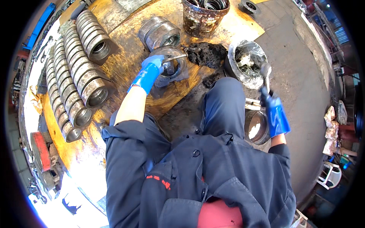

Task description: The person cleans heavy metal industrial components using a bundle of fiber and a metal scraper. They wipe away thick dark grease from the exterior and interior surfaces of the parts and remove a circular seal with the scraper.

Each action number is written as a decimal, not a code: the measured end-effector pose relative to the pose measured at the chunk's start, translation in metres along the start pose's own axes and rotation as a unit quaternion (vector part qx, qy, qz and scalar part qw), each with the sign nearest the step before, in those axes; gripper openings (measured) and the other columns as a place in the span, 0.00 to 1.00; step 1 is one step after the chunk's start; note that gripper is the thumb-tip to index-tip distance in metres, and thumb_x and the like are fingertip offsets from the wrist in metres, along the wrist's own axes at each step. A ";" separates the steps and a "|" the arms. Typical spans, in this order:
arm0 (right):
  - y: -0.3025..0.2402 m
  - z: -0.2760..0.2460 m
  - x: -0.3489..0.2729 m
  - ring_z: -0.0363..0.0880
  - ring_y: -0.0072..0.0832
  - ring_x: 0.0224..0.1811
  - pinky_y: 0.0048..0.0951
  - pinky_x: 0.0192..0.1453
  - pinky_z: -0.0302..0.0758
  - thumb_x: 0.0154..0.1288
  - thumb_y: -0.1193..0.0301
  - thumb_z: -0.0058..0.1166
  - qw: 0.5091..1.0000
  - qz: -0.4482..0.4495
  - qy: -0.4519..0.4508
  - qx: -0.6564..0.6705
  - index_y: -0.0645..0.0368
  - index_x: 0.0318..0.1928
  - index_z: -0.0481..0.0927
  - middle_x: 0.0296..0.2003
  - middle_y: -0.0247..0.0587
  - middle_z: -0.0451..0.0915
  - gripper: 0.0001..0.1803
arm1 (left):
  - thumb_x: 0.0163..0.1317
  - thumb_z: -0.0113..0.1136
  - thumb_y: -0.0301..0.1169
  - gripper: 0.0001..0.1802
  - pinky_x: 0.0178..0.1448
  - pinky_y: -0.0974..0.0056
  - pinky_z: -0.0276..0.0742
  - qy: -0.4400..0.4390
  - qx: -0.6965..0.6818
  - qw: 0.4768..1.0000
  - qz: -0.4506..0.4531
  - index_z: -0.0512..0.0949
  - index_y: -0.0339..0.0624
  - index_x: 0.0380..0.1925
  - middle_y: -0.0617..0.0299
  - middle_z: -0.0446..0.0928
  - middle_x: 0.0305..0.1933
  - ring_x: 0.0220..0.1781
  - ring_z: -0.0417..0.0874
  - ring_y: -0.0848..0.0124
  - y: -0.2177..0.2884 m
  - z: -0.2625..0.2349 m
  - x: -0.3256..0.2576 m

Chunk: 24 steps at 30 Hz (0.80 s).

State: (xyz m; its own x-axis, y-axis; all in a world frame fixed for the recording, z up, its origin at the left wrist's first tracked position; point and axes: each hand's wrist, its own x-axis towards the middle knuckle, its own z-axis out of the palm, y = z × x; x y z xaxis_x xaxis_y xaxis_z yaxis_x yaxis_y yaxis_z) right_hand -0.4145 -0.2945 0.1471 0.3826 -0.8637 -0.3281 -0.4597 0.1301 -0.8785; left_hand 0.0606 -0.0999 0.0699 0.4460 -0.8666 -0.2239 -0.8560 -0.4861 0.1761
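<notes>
My left hand (154, 62), in a blue glove, grips a thin metal scraper (178, 57) that reaches into a round metal bearing housing (178, 72) lying on the oily yellow sheet (125, 64). A heap of black grease (207, 54) lies just right of the housing. My right hand (270, 102), also in a blue glove, is raised at the right and holds a flat metal tool (265, 74) pointing upward, near a foil-lined bucket of dirty grease (248, 60). My knee in dark blue overalls (224, 102) rises between both hands.
Several rows of ribbed metal rings (76, 72) lie at the left. A second housing (159, 32) and a grimy bucket of rings (205, 13) stand at the back. A metal pail (257, 127) sits by my right leg. Rags (332, 125) lie far right.
</notes>
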 end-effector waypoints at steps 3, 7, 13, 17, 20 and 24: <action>-0.089 0.022 0.009 0.66 0.20 0.16 0.22 0.20 0.62 0.63 0.53 0.57 0.985 -0.142 -0.026 0.091 0.62 0.39 0.77 0.19 0.32 0.71 0.21 | 0.58 0.57 0.43 0.17 0.51 0.54 0.77 -0.009 -0.009 0.999 -0.044 0.79 0.48 0.44 0.53 0.79 0.48 0.49 0.80 0.52 -0.004 -0.001 -0.004; -0.169 0.072 0.015 0.74 0.25 0.30 0.27 0.31 0.71 0.62 0.59 0.56 0.914 -0.251 -0.197 0.250 0.66 0.49 0.74 0.32 0.40 0.75 0.24 | 0.57 0.58 0.44 0.20 0.53 0.55 0.76 -0.004 -0.020 1.000 -0.019 0.77 0.50 0.48 0.52 0.79 0.49 0.50 0.79 0.53 -0.004 -0.010 -0.007; -0.200 0.197 -0.014 0.72 0.17 0.23 0.19 0.26 0.68 0.65 0.55 0.56 0.961 -0.142 -0.200 0.124 0.59 0.45 0.80 0.26 0.35 0.79 0.20 | 0.58 0.56 0.43 0.20 0.56 0.54 0.75 0.003 -0.024 0.999 -0.028 0.76 0.52 0.51 0.54 0.78 0.52 0.54 0.79 0.55 -0.028 0.006 -0.011; -0.128 0.230 0.021 0.69 0.18 0.16 0.19 0.19 0.65 0.64 0.46 0.53 0.961 -0.022 -0.265 -0.072 0.57 0.41 0.79 0.21 0.32 0.76 0.25 | 0.60 0.55 0.43 0.21 0.56 0.53 0.75 -0.073 -0.030 0.996 -0.037 0.75 0.51 0.51 0.53 0.78 0.52 0.54 0.78 0.55 0.000 -0.022 -0.013; -0.124 0.246 -0.007 0.69 0.17 0.17 0.21 0.21 0.65 0.67 0.42 0.45 0.937 0.047 -0.342 -0.062 0.60 0.48 0.76 0.21 0.32 0.75 0.31 | 0.62 0.52 0.45 0.21 0.56 0.53 0.74 -0.110 -0.028 0.992 -0.047 0.76 0.50 0.52 0.51 0.78 0.52 0.54 0.79 0.53 -0.004 -0.018 -0.020; -0.125 0.252 -0.010 0.69 0.17 0.19 0.20 0.24 0.66 0.69 0.45 0.43 0.924 -0.016 -0.383 -0.014 0.63 0.48 0.75 0.21 0.33 0.74 0.31 | 0.62 0.51 0.44 0.21 0.56 0.53 0.74 -0.090 -0.053 0.994 -0.019 0.76 0.50 0.52 0.51 0.78 0.52 0.54 0.79 0.52 -0.002 -0.026 -0.026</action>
State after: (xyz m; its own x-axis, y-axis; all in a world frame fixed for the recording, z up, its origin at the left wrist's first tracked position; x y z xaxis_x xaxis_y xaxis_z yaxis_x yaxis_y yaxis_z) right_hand -0.1591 -0.1795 0.1725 0.8458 -0.2684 -0.4611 -0.4548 0.0893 -0.8861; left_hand 0.0577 -0.0789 0.1003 0.4149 -0.8178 -0.3989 -0.8025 -0.5355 0.2631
